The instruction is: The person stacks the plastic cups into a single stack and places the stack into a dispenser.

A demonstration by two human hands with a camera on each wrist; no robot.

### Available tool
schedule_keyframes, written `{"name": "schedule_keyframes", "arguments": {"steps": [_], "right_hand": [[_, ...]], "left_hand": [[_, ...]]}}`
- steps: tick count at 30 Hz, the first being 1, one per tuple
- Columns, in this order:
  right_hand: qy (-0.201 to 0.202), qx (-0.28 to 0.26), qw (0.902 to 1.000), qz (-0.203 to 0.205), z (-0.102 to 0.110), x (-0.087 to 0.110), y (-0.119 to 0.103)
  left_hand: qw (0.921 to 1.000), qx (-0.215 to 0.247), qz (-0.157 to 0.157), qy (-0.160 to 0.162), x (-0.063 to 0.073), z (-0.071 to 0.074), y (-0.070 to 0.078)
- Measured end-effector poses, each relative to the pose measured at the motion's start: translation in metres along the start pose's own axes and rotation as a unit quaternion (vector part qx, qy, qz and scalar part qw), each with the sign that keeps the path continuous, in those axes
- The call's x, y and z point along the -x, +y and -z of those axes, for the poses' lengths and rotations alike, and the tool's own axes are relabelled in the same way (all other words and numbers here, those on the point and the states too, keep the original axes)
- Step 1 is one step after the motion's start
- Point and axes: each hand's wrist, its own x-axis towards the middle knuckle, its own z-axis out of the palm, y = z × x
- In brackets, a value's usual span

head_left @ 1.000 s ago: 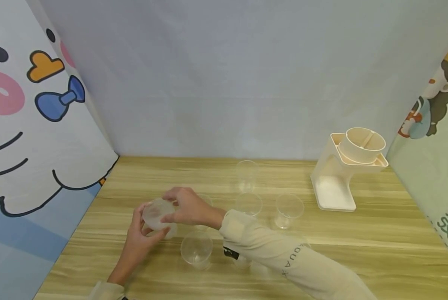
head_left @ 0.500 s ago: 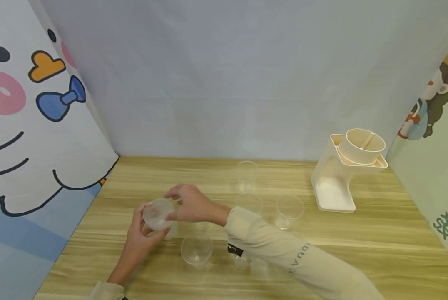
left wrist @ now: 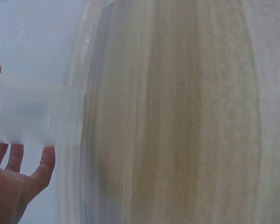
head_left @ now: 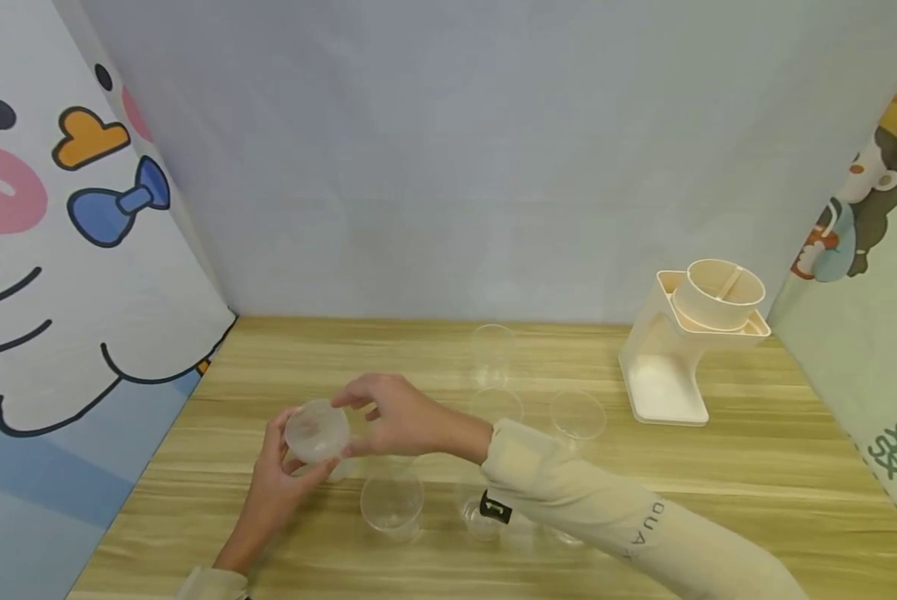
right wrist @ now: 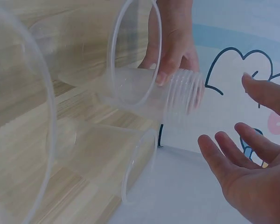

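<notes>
My left hand (head_left: pixel 283 471) grips a stack of nested clear plastic cups (head_left: pixel 317 432) at the left of the table. In the left wrist view its fingers lie under the stack's side (left wrist: pixel 37 112), with a thumb tip at the left edge. My right hand (head_left: pixel 399 417) is just right of the stack, thumb and fingers spread. From the right wrist, that hand (right wrist: pixel 252 154) shows nothing between its fingers and a gap to the stacked rims (right wrist: pixel 184 93). A single clear cup (head_left: pixel 392 500) stands upright just in front of the hands.
More clear cups stand singly on the wooden table (head_left: pixel 779 500): one at the back (head_left: pixel 493 354), one in the middle (head_left: pixel 497 406), one to the right (head_left: pixel 578 417). Another cup (head_left: pixel 482 517) is partly under the right sleeve. A cream-coloured plastic stand with a round top (head_left: pixel 689 342) is at back right.
My right hand has drawn back a little to the right from the cup stack, its fingers now wider apart. The left hand and the stack have stayed nearly in place.
</notes>
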Motion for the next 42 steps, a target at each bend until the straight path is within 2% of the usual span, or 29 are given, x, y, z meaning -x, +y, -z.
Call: {"name": "schedule_keyframes", "arguments": {"steps": [9,20,30,42], "right_hand": [[0.003,-0.004,0.9995,0.03,0.01,0.022,-0.009],[0.025,-0.067,0.9969,0.032,0.026,0.055,-0.017],[0.057,-0.071,0.9953,0.032,0.035,0.087,-0.014],[0.098,-0.086,0.989,0.069,0.048,0.128,-0.001]], "left_hand": [[1.0,0.002,0.007,0.003,0.0,-0.001,0.003],[0.9998,0.009,0.012,0.013,0.0,-0.001,0.003],[0.9996,0.014,0.023,0.0,0.0,-0.001,0.004],[0.9997,-0.001,0.023,0.0,0.0,0.0,0.002]]}}
